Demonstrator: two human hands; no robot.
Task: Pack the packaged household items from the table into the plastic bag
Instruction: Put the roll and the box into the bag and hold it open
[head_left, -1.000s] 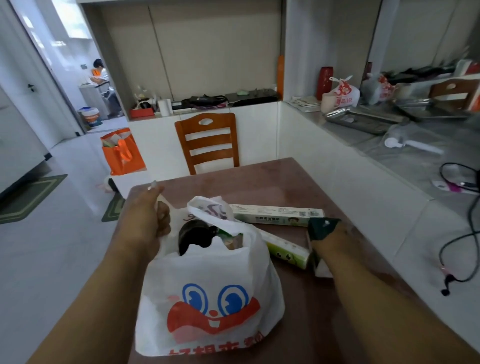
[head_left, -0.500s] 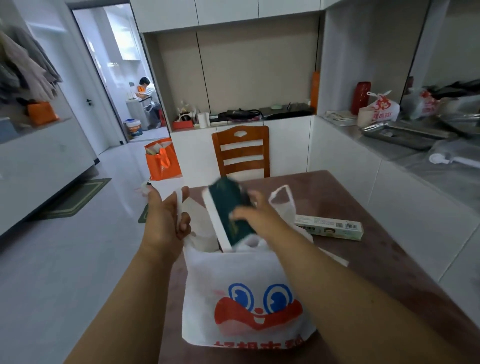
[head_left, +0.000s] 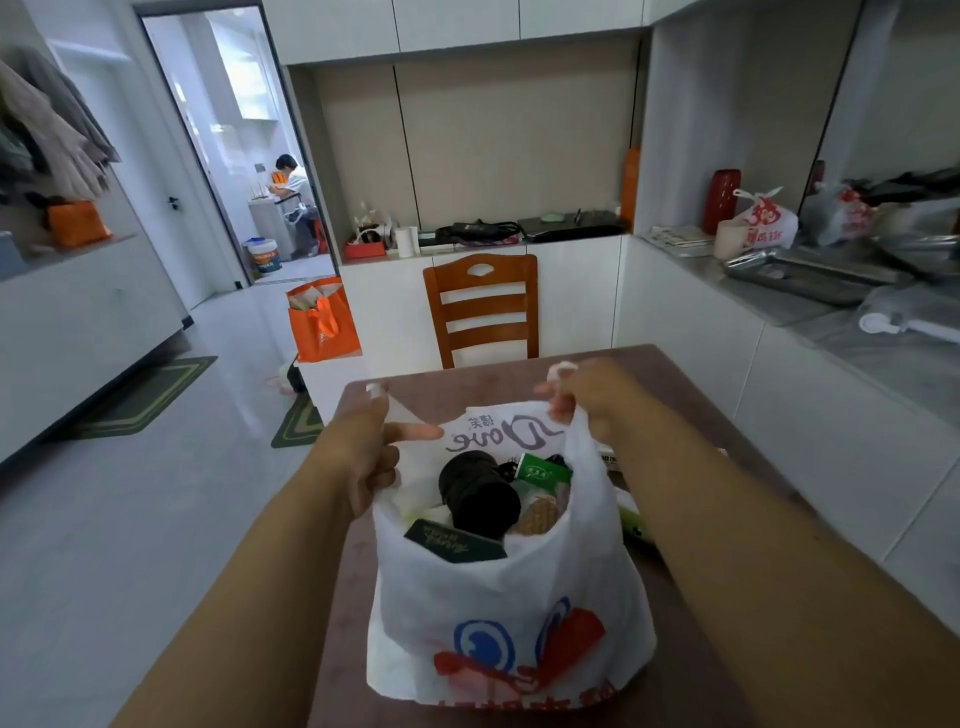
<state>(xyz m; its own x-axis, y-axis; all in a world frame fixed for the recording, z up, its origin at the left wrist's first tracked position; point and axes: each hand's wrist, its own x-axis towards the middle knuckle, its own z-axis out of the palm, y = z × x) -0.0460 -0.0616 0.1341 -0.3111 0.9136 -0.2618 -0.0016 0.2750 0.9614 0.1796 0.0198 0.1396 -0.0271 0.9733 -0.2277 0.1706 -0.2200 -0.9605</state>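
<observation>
Dropped inside the bag (head_left: 498, 597) — green box (head_left: 453, 543); both hands grip handles.

White plastic bag (head_left: 498, 597) mouth held open; black cylindrical item (head_left: 480, 499) & dark green box (head_left: 454, 543) crowd inside; brown table (head_left: 691, 426) beyond bare.

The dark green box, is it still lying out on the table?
No, the dark green box stands inside the white plastic bag, poking up at its near edge.
</observation>
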